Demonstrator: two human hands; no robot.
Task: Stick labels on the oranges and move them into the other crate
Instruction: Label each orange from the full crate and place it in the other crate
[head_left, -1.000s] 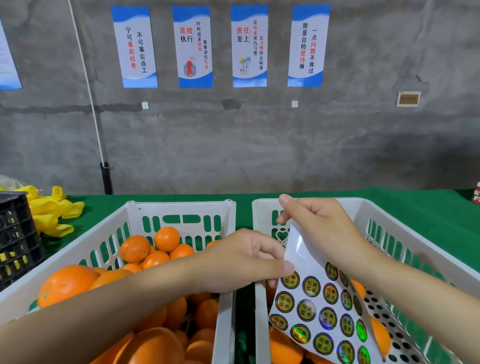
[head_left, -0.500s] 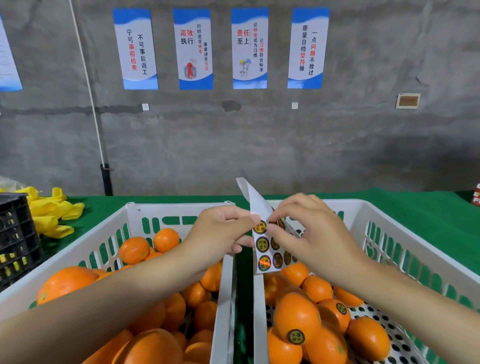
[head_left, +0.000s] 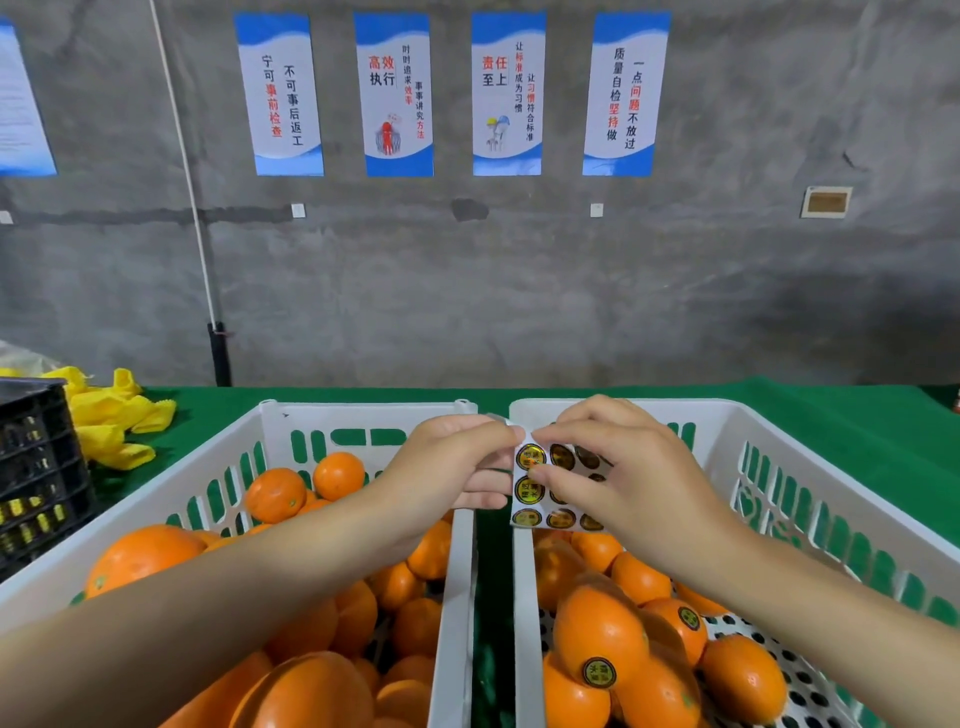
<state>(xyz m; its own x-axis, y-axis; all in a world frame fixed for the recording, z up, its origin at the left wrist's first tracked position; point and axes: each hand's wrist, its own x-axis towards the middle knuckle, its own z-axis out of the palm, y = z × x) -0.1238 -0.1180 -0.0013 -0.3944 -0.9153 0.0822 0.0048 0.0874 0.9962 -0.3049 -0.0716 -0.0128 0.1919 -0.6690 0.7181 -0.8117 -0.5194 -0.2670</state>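
Note:
A small white sheet of round gold-and-black labels (head_left: 540, 486) hangs above the gap between two white crates. My left hand (head_left: 447, 473) pinches its top left edge. My right hand (head_left: 618, 467) holds its right side, thumb tip pressed on the labels. The left crate (head_left: 363, 421) is piled with several unlabelled oranges (head_left: 275, 493). The right crate (head_left: 769, 457) holds several oranges, some bearing labels, such as the near one (head_left: 597, 634).
A green cloth (head_left: 831, 415) covers the table. Yellow gloves (head_left: 111, 415) lie at the back left beside a black crate (head_left: 36, 467). A grey concrete wall with posters (head_left: 397, 93) stands behind.
The label sheet was raised from lying low over the right crate and folded smaller. Both hands came up and together, now gripping it between the crates.

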